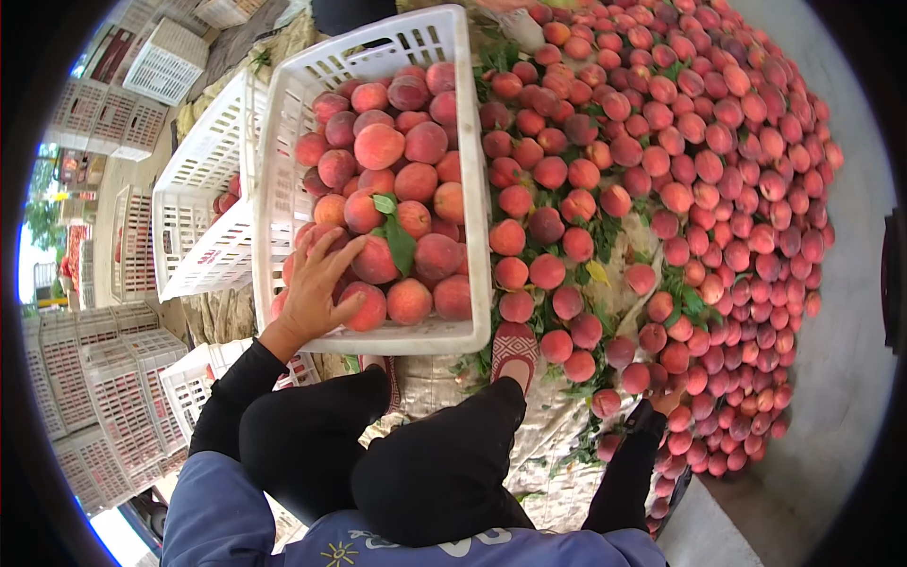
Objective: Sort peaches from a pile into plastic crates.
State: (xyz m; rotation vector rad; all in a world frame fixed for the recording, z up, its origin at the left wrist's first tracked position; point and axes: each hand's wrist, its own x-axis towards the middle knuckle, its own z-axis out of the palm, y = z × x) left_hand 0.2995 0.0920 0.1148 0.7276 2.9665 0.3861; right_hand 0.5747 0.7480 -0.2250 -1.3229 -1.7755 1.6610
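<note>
A white plastic crate (pixel 478 283) full of peaches (pixel 379 147) stands before me, with a few green leaves (pixel 400 244) lying on the fruit. My left hand (pixel 319 283) rests with spread fingers on peaches at the crate's near left corner; whether it grips one is unclear. To the right, a large heap of loose peaches (pixel 708 166) covers the ground up to the wall. My right hand (pixel 665 402) reaches into the heap's near edge, partly hidden among peaches, so its fingers do not show clearly.
Left of the full crate is another white crate (pixel 205 152) with some peaches. Stacked crates (pixel 106 383) stand at the far left. My feet in patterned red shoes (pixel 515 347) are on a pale, leaf-strewn ground sheet (pixel 425 397). A grey wall (pixel 843 283) bounds the heap.
</note>
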